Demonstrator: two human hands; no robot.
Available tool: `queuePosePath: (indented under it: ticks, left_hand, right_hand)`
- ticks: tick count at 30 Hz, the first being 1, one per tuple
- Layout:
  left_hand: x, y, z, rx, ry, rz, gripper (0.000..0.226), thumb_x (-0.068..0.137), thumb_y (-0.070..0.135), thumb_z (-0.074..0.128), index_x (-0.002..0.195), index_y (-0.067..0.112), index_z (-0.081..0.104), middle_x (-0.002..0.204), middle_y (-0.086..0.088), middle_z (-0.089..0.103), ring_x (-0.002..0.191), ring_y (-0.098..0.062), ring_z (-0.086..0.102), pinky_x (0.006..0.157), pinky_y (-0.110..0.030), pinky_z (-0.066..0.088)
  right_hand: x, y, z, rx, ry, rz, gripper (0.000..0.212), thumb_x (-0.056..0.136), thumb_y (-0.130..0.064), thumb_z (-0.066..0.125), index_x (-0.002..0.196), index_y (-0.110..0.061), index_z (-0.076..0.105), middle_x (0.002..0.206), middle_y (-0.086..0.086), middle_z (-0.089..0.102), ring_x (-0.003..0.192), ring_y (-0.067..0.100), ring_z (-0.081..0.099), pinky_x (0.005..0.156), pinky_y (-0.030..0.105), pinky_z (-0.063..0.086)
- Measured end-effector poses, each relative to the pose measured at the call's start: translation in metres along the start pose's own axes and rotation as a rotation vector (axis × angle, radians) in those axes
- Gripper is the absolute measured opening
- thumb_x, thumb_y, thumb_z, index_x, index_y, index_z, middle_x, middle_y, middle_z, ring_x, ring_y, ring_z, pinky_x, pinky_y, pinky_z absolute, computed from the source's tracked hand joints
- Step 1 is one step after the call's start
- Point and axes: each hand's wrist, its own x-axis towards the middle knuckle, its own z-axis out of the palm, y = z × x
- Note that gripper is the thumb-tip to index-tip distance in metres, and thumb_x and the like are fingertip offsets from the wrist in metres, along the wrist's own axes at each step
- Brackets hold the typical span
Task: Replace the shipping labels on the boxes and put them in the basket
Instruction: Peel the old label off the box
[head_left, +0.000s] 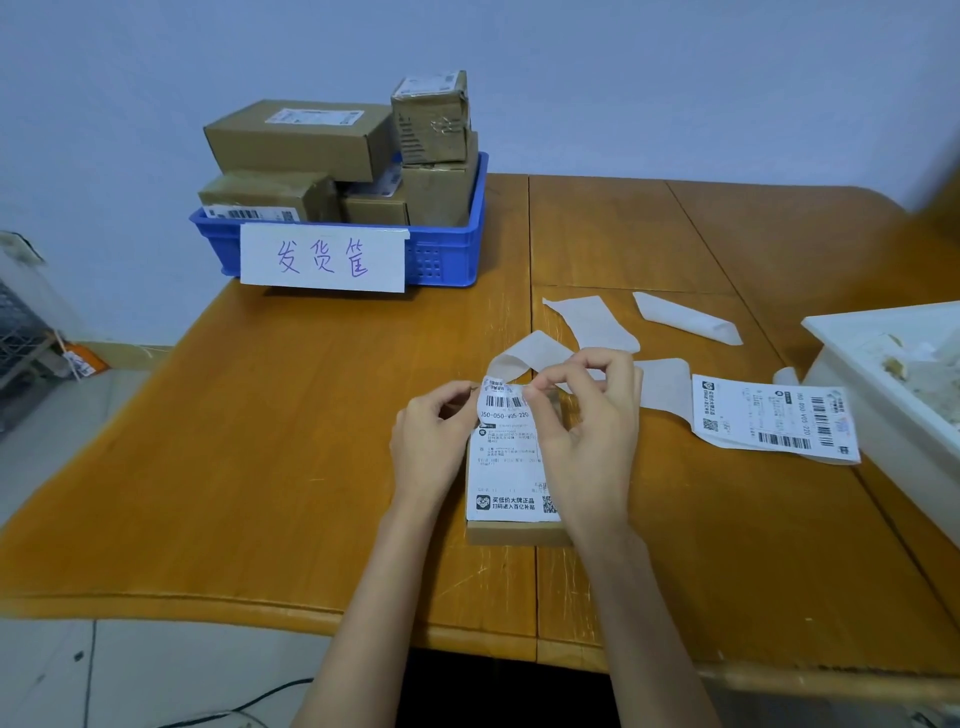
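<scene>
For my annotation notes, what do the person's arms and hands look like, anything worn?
Both forearms are bare up to the frame's bottom edge, with no sleeves visible. The left hand and right hand wear no gloves, and no rings, watch or bracelets show.

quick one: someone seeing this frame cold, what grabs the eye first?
Centre front, both hands, left hand and right hand, pinch a shipping label with its backing strip curling up over a cardboard box. Back left, a blue basket piled with boxes carries a handwritten paper sign.
</scene>
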Motion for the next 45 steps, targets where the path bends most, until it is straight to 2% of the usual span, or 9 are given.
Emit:
queuePosePath:
  ticks: [4,7,10,12,16,19,29,34,45]
  left_hand:
    - [0.001,0.0,0.0,0.013,-0.007,0.003,0.014,0.092,0.041,0.065,0.088,0.034,0.077,0.08,0.018,0.074,0.08,-0.006,0.068,0.071,-0.034,0.05]
    - [0.0,0.0,-0.001,0.017,-0.002,0.004,0.017,0.092,0.04,0.065,0.089,0.03,0.078,0.078,0.016,0.074,0.078,-0.006,0.067,0.069,-0.031,0.048]
    - [0.0,-0.001,-0.002,-0.009,0.027,-0.003,0.016,0.09,0.038,0.068,0.087,0.027,0.079,0.075,0.013,0.074,0.074,-0.005,0.067,0.065,-0.026,0.046]
    - [0.001,-0.001,-0.003,-0.036,0.038,-0.009,0.014,0.089,0.035,0.071,0.084,0.025,0.079,0.073,0.011,0.074,0.067,-0.002,0.063,0.064,-0.024,0.044]
    - [0.003,-0.004,-0.005,-0.049,0.033,-0.022,0.011,0.087,0.03,0.072,0.082,0.024,0.079,0.072,0.008,0.074,0.066,-0.002,0.064,0.065,-0.026,0.047]
    - [0.002,-0.004,-0.007,-0.09,0.005,-0.015,0.01,0.087,0.028,0.072,0.085,0.025,0.081,0.075,0.008,0.075,0.07,-0.005,0.066,0.068,-0.03,0.05]
    - [0.0,-0.003,-0.006,-0.143,0.002,0.006,0.021,0.095,0.03,0.065,0.082,0.022,0.08,0.059,0.01,0.066,0.053,-0.005,0.051,0.058,-0.026,0.044]
    - [0.001,-0.004,-0.006,-0.13,0.009,0.007,0.022,0.095,0.032,0.064,0.084,0.021,0.08,0.056,0.011,0.063,0.05,-0.004,0.049,0.058,-0.027,0.043]
    - [-0.001,-0.004,-0.006,-0.118,0.012,0.024,0.023,0.095,0.031,0.064,0.082,0.022,0.08,0.066,0.006,0.071,0.058,-0.005,0.052,0.058,-0.028,0.04]
  right_hand:
    - [-0.001,0.0,0.001,-0.06,0.026,0.133,0.012,0.085,-0.022,0.074,0.093,-0.021,0.066,0.105,-0.011,0.041,0.101,0.005,0.042,0.079,0.017,0.039]
    - [0.001,-0.004,-0.001,-0.04,0.044,0.203,0.043,0.084,-0.015,0.074,0.123,-0.023,0.057,0.113,-0.011,0.038,0.106,0.006,0.047,0.081,0.011,0.04]
    - [0.0,-0.016,-0.006,-0.02,0.074,0.021,0.022,0.085,-0.014,0.069,0.106,-0.016,0.063,0.103,-0.004,0.051,0.095,0.013,0.055,0.077,0.026,0.049]
    - [-0.004,-0.029,-0.008,-0.012,-0.072,-0.068,0.004,0.086,-0.021,0.066,0.088,-0.017,0.064,0.088,-0.006,0.056,0.083,0.011,0.054,0.071,0.029,0.049]
    - [-0.013,-0.043,-0.004,-0.134,-0.407,0.074,0.016,0.083,-0.032,0.073,0.08,-0.023,0.06,0.078,-0.011,0.058,0.074,0.01,0.056,0.068,0.025,0.051]
    - [-0.013,-0.041,-0.001,-0.271,-0.488,0.154,0.024,0.083,-0.046,0.071,0.083,-0.03,0.053,0.085,-0.014,0.057,0.079,0.006,0.056,0.064,0.017,0.042]
    - [-0.004,-0.044,0.005,-0.401,-0.502,0.255,0.025,0.089,-0.052,0.061,0.077,-0.031,0.055,0.078,-0.013,0.062,0.077,0.008,0.063,0.064,0.024,0.049]
    - [-0.003,-0.044,0.005,-0.429,-0.504,0.247,0.02,0.093,-0.048,0.058,0.09,-0.028,0.061,0.086,-0.011,0.068,0.078,0.009,0.064,0.063,0.021,0.049]
    - [-0.004,-0.048,0.009,-0.478,-0.517,0.261,0.019,0.091,-0.047,0.057,0.093,-0.029,0.065,0.085,-0.011,0.067,0.077,0.008,0.062,0.061,0.022,0.048]
